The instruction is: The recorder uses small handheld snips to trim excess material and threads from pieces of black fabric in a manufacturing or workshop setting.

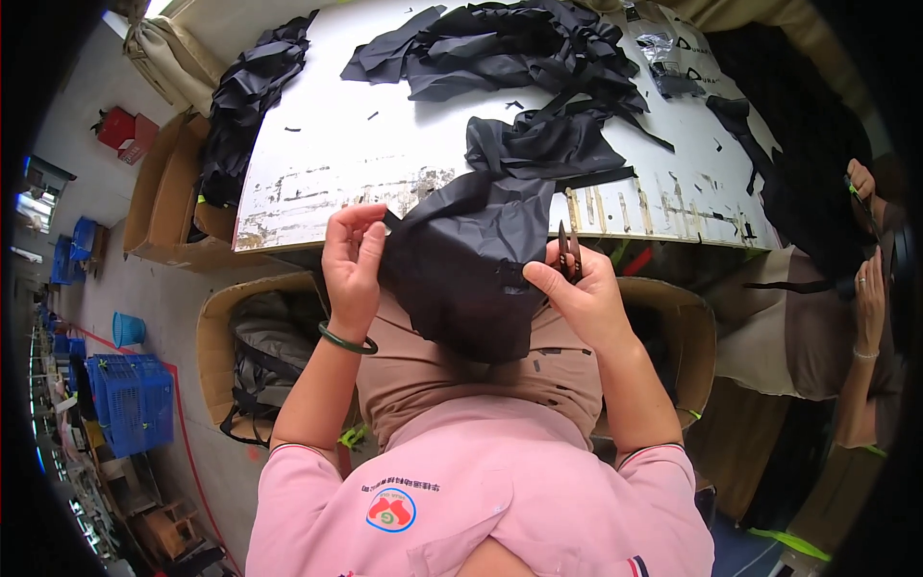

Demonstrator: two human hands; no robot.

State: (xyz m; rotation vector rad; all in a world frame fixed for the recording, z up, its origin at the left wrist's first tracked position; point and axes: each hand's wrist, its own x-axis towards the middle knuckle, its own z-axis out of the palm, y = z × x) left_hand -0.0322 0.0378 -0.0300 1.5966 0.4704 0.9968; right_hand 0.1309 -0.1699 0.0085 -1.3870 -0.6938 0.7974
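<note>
My left hand (352,262) pinches the upper left edge of a black fabric piece (461,264) that hangs down over my lap. My right hand (581,293) grips the same piece at its right edge and also holds small dark thread snips (569,252), blades pointing up. A green bangle (346,341) sits on my left wrist. The fabric runs up onto the white worktable (327,163), where it joins a heap of black fabric pieces (519,58).
Open cardboard boxes (245,337) with dark fabric stand at my left and right knees, another box (163,192) beside the table's left. Blue plastic crates (130,399) lie on the floor at left. Another person's hands (865,279) work at the right edge.
</note>
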